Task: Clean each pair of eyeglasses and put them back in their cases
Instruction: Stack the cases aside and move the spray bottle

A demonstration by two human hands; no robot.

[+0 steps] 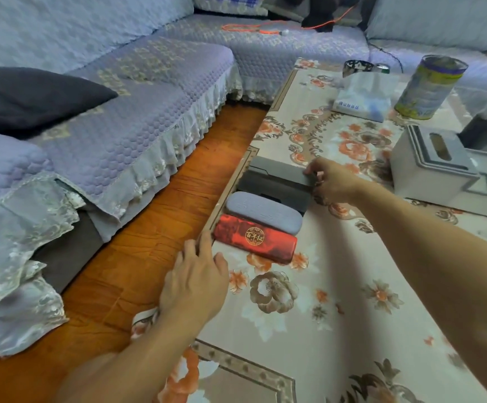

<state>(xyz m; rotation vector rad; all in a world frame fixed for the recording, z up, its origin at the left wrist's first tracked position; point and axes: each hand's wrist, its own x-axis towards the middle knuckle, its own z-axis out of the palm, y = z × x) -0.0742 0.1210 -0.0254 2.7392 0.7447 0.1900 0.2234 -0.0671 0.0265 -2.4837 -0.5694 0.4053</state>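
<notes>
Several glasses cases lie in a row along the left edge of the floral-clothed table (309, 315). Nearest me is a red case (255, 239) with a gold emblem, then a grey-blue case (262, 212), a dark case (274, 190) and, farthest, a grey case (280, 169). My right hand (331, 178) pinches the right end of the grey case. My left hand (197, 282) rests flat on the table edge just left of the red case, fingers straight. All cases look closed; no eyeglasses are visible.
A grey tissue box (431, 164) stands right of my right hand. A soft tissue pack (361, 97) and a tall tin (428, 88) stand at the back. A lilac-covered sofa (114, 135) runs along the left, with wooden floor (160, 222) between.
</notes>
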